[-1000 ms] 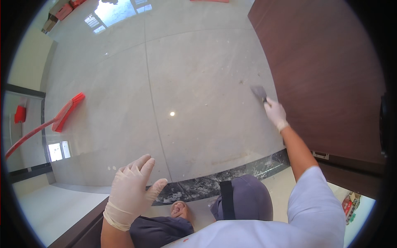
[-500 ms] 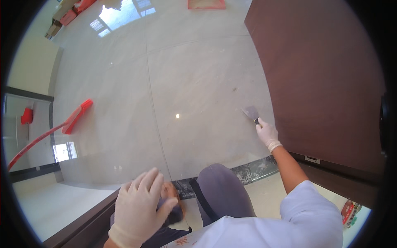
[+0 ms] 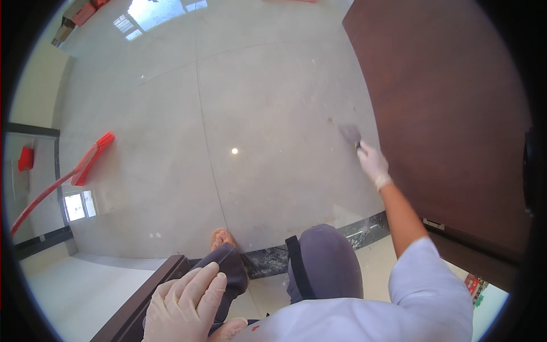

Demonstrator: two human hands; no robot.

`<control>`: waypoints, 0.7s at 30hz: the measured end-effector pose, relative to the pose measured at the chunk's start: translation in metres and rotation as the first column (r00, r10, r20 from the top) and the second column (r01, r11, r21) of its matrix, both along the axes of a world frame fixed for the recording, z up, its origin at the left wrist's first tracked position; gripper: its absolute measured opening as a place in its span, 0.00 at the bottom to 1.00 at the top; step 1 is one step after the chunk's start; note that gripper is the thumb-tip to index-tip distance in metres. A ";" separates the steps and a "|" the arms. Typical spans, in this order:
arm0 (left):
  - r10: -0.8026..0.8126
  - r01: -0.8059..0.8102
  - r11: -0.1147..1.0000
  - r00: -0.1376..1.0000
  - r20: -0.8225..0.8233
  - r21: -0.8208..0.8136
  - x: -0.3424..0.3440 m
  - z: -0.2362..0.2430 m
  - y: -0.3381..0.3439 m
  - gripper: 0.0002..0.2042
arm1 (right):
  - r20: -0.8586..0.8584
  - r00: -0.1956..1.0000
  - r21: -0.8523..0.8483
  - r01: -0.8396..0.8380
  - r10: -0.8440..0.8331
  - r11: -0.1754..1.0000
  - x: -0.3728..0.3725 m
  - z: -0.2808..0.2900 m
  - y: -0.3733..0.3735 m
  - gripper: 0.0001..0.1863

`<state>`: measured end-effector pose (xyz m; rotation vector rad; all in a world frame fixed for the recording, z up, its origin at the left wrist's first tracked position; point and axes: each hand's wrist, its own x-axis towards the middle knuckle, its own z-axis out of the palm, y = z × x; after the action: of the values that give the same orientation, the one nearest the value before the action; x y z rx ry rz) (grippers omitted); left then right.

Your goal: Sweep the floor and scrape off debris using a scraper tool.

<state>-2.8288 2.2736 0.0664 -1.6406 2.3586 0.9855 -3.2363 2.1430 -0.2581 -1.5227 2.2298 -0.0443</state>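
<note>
Gloved in white, my right hand reaches out over the floor, wrapped round the short dark handle of a putty knife. Its broad blade, a little blurred, points away to the upper left and lies at the floor. Just beyond the blade is a small brownish spot on the grey polished tiles. My left hand, gloved too, is near my left leg at the lower edge. Its fingers are stretched out with nothing in them.
A brown door stands along the right. A red broom leans in from the left. Below me runs a dark stone threshold, and a brown door frame is at lower left. Boxes lie far left.
My right hand with the putty knife has moved slightly forward, away from me. My left hand has dropped lower towards my leg. The view has shifted a little.
</note>
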 end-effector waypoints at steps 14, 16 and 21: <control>-0.009 0.010 0.997 1.000 -0.009 0.072 0.006 -0.007 -0.006 0.30 | -0.182 0.982 -0.001 -0.042 0.041 0.999 0.001 -0.001 -0.030 0.21; -0.043 0.044 0.995 0.999 -0.016 0.085 0.009 -0.010 -0.006 0.30 | -0.211 0.978 -0.063 -0.022 0.008 0.998 -0.002 0.008 -0.085 0.18; -0.047 0.046 0.996 0.999 0.011 0.080 0.020 -0.019 -0.004 0.28 | -0.148 0.970 0.069 -0.184 0.193 0.980 0.029 0.016 -0.035 0.16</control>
<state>-2.8085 2.2696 0.0469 -1.5521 2.3067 1.0422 -3.2076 2.1083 -0.2424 -1.7535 2.1703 0.1972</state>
